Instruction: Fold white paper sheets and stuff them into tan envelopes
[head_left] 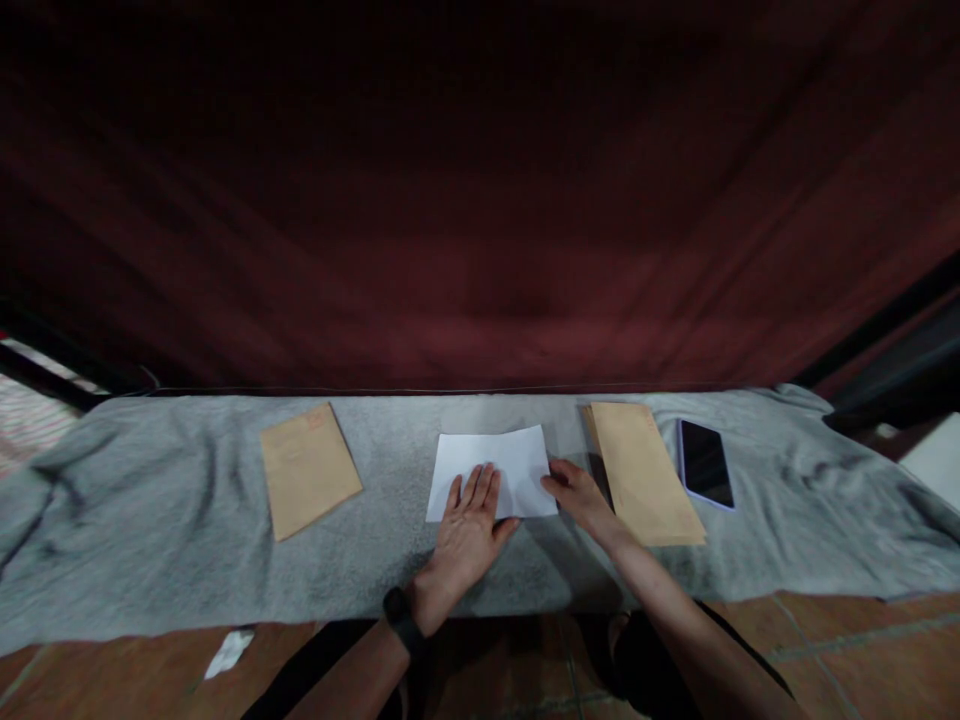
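A folded white sheet of paper [504, 462] lies in the middle of a grey cloth-covered table [165, 540]. My left hand [466, 535] rests flat on the paper's near edge, fingers stretched out; a dark band is on that wrist. My right hand [576, 492] touches the paper's right edge with its fingers curled in a pinch. A brown envelope [307, 468] lies to the left of the paper. A stack of brown envelopes [645, 472] lies just right of my right hand.
A phone [705, 463] with a dark screen lies face up beside the envelope stack. A dark red curtain [480, 220] hangs behind the table. A white scrap [229, 652] lies on the tiled floor below the table's near edge.
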